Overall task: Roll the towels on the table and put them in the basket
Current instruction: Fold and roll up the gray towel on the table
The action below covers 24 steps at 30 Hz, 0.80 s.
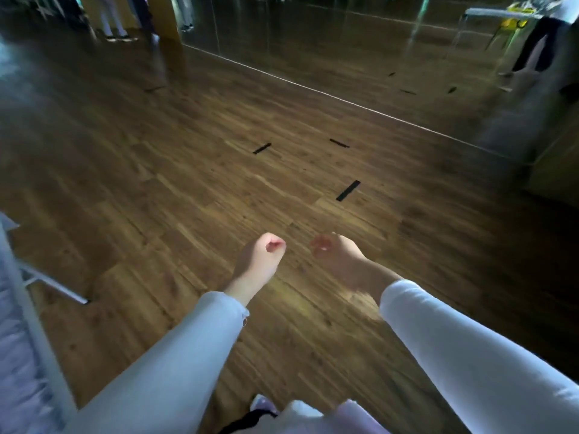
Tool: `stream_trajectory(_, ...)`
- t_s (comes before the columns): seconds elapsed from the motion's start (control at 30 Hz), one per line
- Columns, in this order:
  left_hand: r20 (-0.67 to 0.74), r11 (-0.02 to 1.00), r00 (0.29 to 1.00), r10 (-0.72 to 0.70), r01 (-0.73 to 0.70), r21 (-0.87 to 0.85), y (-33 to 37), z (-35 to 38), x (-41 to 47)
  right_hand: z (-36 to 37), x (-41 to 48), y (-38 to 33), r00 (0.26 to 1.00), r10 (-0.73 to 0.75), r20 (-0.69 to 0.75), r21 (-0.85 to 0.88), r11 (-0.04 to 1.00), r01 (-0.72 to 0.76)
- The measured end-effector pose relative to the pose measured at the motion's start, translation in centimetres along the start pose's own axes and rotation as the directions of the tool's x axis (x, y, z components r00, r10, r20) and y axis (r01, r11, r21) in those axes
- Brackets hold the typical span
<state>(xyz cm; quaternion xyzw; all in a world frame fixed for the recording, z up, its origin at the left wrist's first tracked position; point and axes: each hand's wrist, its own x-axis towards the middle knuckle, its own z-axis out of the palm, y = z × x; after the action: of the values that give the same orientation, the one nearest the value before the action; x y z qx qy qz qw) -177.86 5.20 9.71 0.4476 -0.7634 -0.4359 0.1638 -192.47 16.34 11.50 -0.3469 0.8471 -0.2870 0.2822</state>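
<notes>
Hovering over floor point(188, 170): left hand point(260, 261) fisted, empty; right hand point(336, 255) loosely curled.

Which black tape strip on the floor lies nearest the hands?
The strip just ahead of the right hand. All the other strips lie farther off across the floor.

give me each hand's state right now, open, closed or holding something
left hand: closed, fingers curled, holding nothing
right hand: too blurred, cannot be told
</notes>
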Motion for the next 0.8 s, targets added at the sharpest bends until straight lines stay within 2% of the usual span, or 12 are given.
stream_trajectory(0.2,-0.217,0.991,0.970,-0.107,0.087,-0.099,-7.5,-13.8,10.2,7.9,12.7,-14.9,0.973,-0.156,0.168,-0.014,0.987,0.160)
stream_trajectory(0.3,-0.298,0.971,0.928,-0.222,0.181,-0.158,-12.0,-19.7,12.4,13.6,18.0,-21.2,0.929,-0.239,0.281,0.021,0.970,0.243)
stream_trajectory(0.37,-0.369,0.948,0.875,-0.312,0.262,-0.181,-14.9,-23.3,13.2,17.9,21.1,-25.2,0.890,-0.284,0.356,0.046,0.957,0.287)
stream_trajectory(0.43,-0.458,0.916,0.793,-0.401,0.337,-0.217,-17.9,-26.6,13.9,22.1,23.8,-29.4,0.824,-0.370,0.428,0.064,0.922,0.381)
stream_trajectory(0.57,-0.567,0.847,0.641,-0.517,0.478,-0.232,-23.1,-33.6,16.0,29.6,28.3,-38.1,0.618,-0.482,0.621,0.105,0.832,0.544)
stream_trajectory(0.63,-0.643,0.802,0.512,-0.570,0.515,-0.302,-25.6,-37.3,17.5,33.4,30.5,-43.0,0.491,-0.532,0.690,0.092,0.737,0.669)
stream_trajectory(0.8,-0.675,0.680,0.263,-0.689,0.556,-0.478,-29.0,-42.0,20.0,40.7,33.3,-51.5,0.291,-0.562,0.775,0.121,0.583,0.803)
